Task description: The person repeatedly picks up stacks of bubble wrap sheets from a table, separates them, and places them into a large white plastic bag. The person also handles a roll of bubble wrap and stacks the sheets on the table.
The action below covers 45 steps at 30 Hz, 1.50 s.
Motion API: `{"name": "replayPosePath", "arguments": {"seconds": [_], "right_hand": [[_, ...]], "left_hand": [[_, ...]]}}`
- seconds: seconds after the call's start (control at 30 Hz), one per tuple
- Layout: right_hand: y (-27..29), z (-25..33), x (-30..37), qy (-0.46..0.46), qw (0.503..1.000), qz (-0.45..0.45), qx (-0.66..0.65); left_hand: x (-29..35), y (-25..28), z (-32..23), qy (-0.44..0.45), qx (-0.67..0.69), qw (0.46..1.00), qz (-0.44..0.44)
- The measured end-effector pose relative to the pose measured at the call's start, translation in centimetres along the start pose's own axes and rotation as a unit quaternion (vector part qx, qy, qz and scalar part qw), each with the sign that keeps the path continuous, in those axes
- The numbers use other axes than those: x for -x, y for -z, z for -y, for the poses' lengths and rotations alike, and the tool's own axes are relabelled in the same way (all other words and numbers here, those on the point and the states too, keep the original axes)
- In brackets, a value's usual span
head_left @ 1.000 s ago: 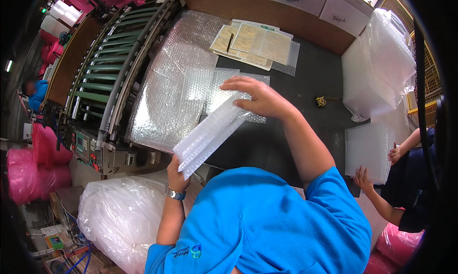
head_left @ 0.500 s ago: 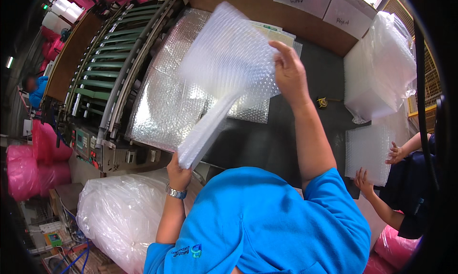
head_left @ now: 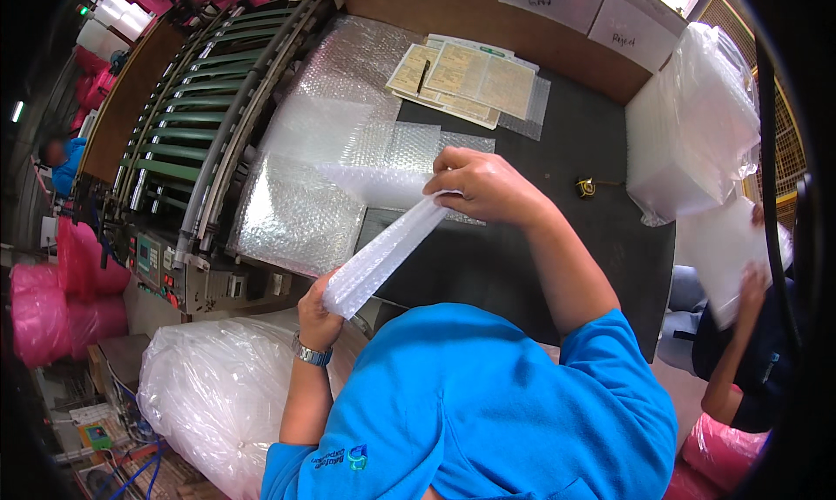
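Note:
In front of my chest I hold a clear bubble-wrap bag (head_left: 387,255) edge-on, tilted up from lower left to upper right. My left hand (head_left: 320,315) is closed round its lower left corner. At the upper end my right hand (head_left: 488,185) pinches the edge between thumb and fingers, and a blurred flap of the bag stretches left from there. Beneath it, a layer of bubble-wrap sheets (head_left: 300,200) covers the left part of the dark tabletop (head_left: 566,239).
Printed papers (head_left: 483,80) with a pen (head_left: 424,76) lie at the back. A tape measure (head_left: 587,187) sits right of centre, before a plastic-wrapped white stack (head_left: 675,143). The roller machine (head_left: 196,117) stands left. At right, a co-worker's hands hold a whitish sheet (head_left: 727,252).
My right hand has come down and left, and the spread bag is now narrowed edge-on, uncovering the papers. The co-worker's bubble-wrap piece has shifted right and turned.

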State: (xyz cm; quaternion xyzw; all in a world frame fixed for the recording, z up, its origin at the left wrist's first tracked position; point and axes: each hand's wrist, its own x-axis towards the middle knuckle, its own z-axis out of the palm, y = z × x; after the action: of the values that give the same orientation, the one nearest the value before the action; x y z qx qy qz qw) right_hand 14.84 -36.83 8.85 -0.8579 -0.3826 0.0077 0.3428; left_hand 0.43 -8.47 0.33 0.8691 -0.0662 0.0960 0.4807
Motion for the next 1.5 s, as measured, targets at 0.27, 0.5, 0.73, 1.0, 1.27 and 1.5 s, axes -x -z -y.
{"name": "replayPosePath", "arguments": {"seconds": [0.27,0.5,0.73,1.0,1.27,1.5], "right_hand": [[-1.6,0.1,0.9,0.019,0.999,0.048,-0.013],[-1.6,0.1,2.1,0.025,0.998,-0.016,-0.047],[-2.0,-1.0,3.7,0.016,0.994,-0.029,-0.106],[-1.0,-1.4,6.7,-0.111,0.99,0.085,-0.001],[8.4,-1.2,16.6,-0.248,0.956,-0.155,-0.004],[5.0,0.3,18.1,-0.278,0.949,-0.142,-0.037]], "left_hand": [[0.7,-0.2,0.7,0.058,0.063,0.996,0.016],[0.7,-1.1,1.0,0.175,0.194,0.965,-0.014],[-0.8,-1.3,-0.2,0.213,0.239,0.946,0.051],[-2.0,-4.2,-0.2,0.213,0.268,0.925,0.163],[-5.9,-11.1,-0.3,0.102,0.228,0.924,0.29],[-10.0,-15.3,-3.7,-0.134,0.123,0.926,0.331]]}}
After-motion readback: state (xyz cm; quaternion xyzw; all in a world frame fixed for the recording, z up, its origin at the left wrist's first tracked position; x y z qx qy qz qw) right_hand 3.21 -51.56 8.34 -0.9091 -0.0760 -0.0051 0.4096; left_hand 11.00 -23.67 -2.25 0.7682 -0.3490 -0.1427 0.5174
